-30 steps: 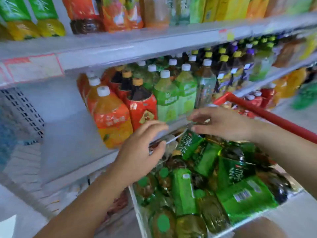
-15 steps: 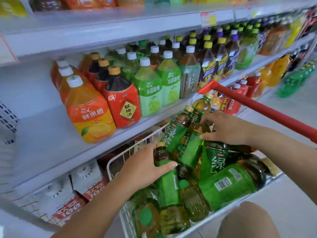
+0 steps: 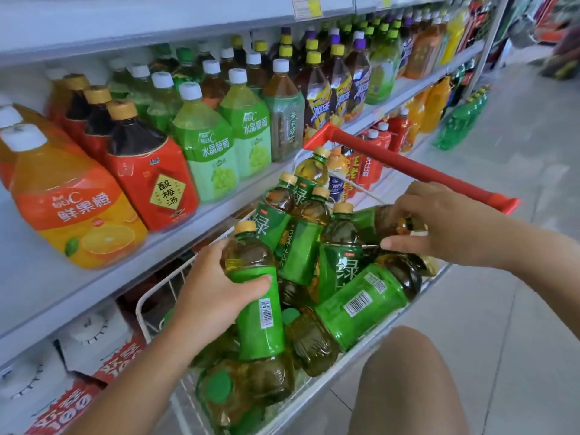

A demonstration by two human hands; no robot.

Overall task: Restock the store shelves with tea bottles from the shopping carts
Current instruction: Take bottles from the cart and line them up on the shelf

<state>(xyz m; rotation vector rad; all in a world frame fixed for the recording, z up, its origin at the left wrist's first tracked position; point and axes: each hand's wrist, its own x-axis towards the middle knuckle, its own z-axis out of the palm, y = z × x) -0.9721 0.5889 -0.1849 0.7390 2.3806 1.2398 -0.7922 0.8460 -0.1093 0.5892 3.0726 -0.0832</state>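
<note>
Knee: a bare knee (image 3: 408,381) is nearest, just right of the white wire cart basket (image 3: 147,304).
In the way: piled tea bottles (image 3: 361,302) lie crossed between the two grips.
Left grip (image 3: 213,296): closed round a tilted tea bottle (image 3: 260,321) at its label, thumb across the front.
Right grip (image 3: 445,227): fingers curled over the amber shoulder of a lying tea bottle (image 3: 381,218), thumb beneath.
Beyond: the red cart handle (image 3: 414,171) is just behind the right grip. The shelf (image 3: 31,271) with large drink bottles (image 3: 204,149) is behind the left grip.
</note>
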